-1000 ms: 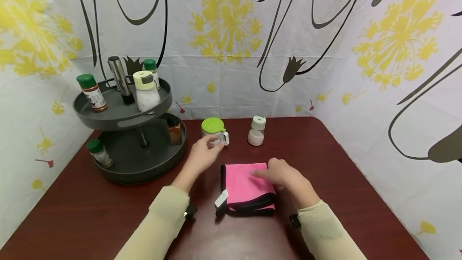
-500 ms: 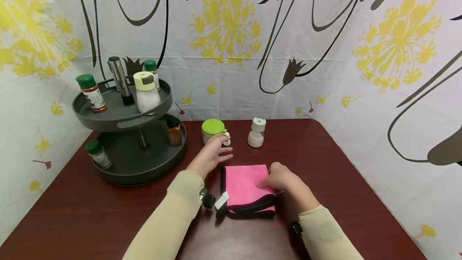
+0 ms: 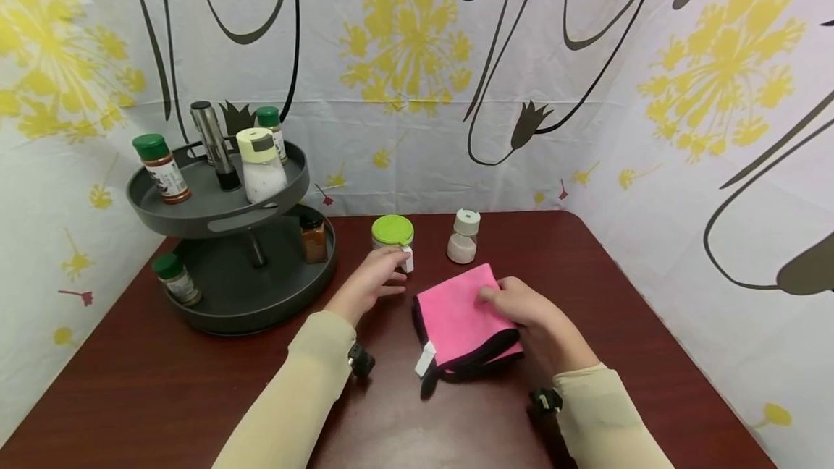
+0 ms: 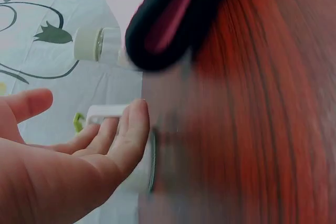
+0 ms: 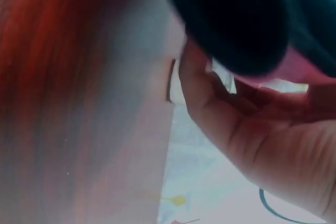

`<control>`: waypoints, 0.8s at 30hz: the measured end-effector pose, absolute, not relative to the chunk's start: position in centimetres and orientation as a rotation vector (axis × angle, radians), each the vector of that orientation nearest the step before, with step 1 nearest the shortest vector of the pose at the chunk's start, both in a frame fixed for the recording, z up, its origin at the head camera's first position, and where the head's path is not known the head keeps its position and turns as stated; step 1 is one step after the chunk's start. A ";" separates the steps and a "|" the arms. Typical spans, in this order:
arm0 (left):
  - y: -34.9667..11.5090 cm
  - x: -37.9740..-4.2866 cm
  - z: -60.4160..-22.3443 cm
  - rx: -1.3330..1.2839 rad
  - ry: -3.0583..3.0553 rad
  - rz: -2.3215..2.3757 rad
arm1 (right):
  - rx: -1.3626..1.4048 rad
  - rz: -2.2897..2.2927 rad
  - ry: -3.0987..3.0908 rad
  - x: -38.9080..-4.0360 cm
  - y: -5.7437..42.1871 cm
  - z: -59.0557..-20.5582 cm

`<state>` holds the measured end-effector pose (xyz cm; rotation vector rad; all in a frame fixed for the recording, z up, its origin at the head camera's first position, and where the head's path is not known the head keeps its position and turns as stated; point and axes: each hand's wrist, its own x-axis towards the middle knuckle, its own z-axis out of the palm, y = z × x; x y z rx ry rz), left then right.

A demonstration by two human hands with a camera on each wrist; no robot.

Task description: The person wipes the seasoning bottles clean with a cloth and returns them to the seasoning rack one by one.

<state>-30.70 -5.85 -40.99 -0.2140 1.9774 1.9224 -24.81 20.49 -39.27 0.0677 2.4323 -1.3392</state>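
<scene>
A folded pink cloth (image 3: 459, 320) with black edging and a white tag is held at its right side by my right hand (image 3: 531, 310), thumb on top. It appears tilted, its near edge over the tabletop. In the right wrist view, the curled fingers (image 5: 205, 90) are under the cloth's dark edge. My left hand (image 3: 370, 282) is at a clear jar with a lime-green lid (image 3: 392, 229). The left wrist view shows its thumb standing apart and its long fingers (image 4: 134, 135) against the jar beside the white handle (image 4: 107, 110). The fingers partly hide the jar.
Right of the jar stands a small white-capped shaker (image 3: 462, 239). A two-tier grey turntable rack (image 3: 250, 320) at the left carries several spice bottles, a steel grinder (image 3: 213, 143) and a pale-lidded shaker (image 3: 260, 168). Patterned fabric hangs behind the dark red table (image 3: 625, 382).
My right hand has gripped the cloth, moved it slightly right and turned it. The jar has shifted a little right. My left hand's fingers have spread beside it.
</scene>
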 end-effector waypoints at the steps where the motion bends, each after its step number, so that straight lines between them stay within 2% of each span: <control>1: -6.1 -30.5 -40.9 -0.216 2.008 1.900 | 0.093 -1.396 2.373 -24.8 20.6 -39.1; 5: -7.1 -29.7 -40.9 -0.210 2.192 1.794 | 0.159 -1.597 2.109 -24.7 20.8 -39.0; 12: -8.9 -28.3 -41.7 -0.163 2.576 1.503 | 0.080 -1.812 1.842 -24.4 21.6 -39.4; 24: -9.5 -27.2 -42.5 -0.007 2.755 1.280 | 0.051 -2.009 1.609 -24.3 22.1 -39.2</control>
